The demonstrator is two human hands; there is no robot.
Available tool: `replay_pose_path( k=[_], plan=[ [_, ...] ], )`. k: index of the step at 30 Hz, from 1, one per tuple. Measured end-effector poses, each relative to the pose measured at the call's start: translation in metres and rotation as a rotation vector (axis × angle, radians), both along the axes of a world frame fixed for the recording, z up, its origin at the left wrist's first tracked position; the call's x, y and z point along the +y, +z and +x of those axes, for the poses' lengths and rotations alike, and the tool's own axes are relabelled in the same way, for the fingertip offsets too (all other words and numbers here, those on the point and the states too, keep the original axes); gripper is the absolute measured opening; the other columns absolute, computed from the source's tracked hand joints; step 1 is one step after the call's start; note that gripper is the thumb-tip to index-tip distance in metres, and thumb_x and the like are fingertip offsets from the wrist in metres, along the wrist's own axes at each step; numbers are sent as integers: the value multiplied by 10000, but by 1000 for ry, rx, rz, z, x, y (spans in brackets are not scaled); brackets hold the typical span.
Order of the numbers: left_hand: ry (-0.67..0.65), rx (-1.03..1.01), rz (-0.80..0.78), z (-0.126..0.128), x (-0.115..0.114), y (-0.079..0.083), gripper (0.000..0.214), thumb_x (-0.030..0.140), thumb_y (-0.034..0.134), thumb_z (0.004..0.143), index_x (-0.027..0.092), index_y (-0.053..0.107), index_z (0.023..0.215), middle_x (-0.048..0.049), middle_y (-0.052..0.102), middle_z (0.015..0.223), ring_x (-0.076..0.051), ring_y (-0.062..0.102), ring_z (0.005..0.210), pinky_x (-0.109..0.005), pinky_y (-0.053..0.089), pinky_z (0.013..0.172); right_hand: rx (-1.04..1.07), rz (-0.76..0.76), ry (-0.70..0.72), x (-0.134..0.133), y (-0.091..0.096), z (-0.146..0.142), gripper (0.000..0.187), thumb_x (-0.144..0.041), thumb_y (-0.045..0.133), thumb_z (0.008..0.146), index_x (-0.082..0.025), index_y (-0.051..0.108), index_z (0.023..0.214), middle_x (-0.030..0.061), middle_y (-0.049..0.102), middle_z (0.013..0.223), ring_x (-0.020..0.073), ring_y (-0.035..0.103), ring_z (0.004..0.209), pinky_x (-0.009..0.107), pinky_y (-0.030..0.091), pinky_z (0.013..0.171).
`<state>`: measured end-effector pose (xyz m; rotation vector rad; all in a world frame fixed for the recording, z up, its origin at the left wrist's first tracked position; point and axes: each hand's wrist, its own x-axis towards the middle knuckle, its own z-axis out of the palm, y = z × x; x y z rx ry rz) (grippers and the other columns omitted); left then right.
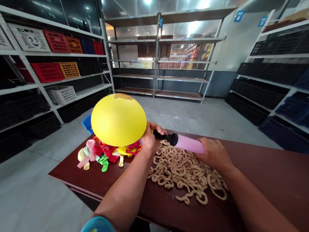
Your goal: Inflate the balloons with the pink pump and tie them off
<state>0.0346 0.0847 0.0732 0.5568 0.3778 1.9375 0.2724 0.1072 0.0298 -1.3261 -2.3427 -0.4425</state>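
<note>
A big inflated yellow balloon (118, 121) sits at the left end of a hand pump (189, 144) with a pink barrel and black nozzle end. My left hand (150, 139) is closed where the balloon's neck meets the nozzle; the fingers cover that joint. Around the pink barrel's other end, my right hand (216, 154) is wrapped. Below the pump lies a heap of tan, rope-like loops (179, 162), whose kind I cannot tell. Behind my left forearm, deflated balloons (103, 160) in red, green, pink and yellow are piled under the inflated one.
Everything rests on a dark red-brown table (268, 176). Part of a blue chair (87, 124) shows past its far left edge. Shelves with plastic crates (52, 42) stand at left, a bare-looking metal rack (159, 49) at the back, dark crates (267, 72) at right.
</note>
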Motion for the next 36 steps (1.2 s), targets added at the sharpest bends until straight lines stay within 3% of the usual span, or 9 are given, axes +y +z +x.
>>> replay_pose_path(
  k=[6, 11, 20, 31, 36],
  plan=[
    [76, -119, -37, -20, 2, 11, 471, 546, 438, 819, 194, 265, 558, 53, 274, 415, -104, 341, 371, -274, 355, 464, -8, -66, -107, 10, 0, 24, 301, -316, 578, 687, -209, 524, 963, 44, 632, 906, 217, 567, 868, 321, 318, 751],
    [59, -162, -45, -21, 0, 10, 518, 571, 411, 820, 189, 198, 543, 50, 230, 418, -95, 292, 364, -268, 314, 438, -48, -63, -51, 8, -3, 17, 276, -327, 577, 691, -192, 522, 926, 48, 623, 849, 210, 565, 816, 312, 318, 723],
    [-50, -108, 21, 5, 0, 1, 529, 585, 435, 803, 191, 196, 543, 42, 255, 419, -105, 327, 375, -272, 316, 438, -29, 2, 51, -7, -3, -17, 304, -373, 554, 718, -183, 515, 952, 57, 629, 858, 208, 567, 814, 319, 324, 771],
    [115, -149, -69, -31, -3, 19, 493, 534, 448, 819, 192, 198, 567, 58, 250, 424, -94, 315, 372, -256, 324, 451, -5, -72, -125, 11, -2, 27, 287, -304, 575, 687, -205, 519, 950, 45, 627, 885, 211, 564, 838, 310, 327, 715],
    [87, -145, -53, -24, -3, 15, 473, 497, 447, 832, 195, 205, 559, 54, 243, 426, -96, 314, 368, -264, 318, 442, -33, -94, -65, 5, -1, 16, 254, -313, 557, 703, -193, 514, 924, 52, 620, 862, 203, 560, 797, 296, 332, 679]
  ],
)
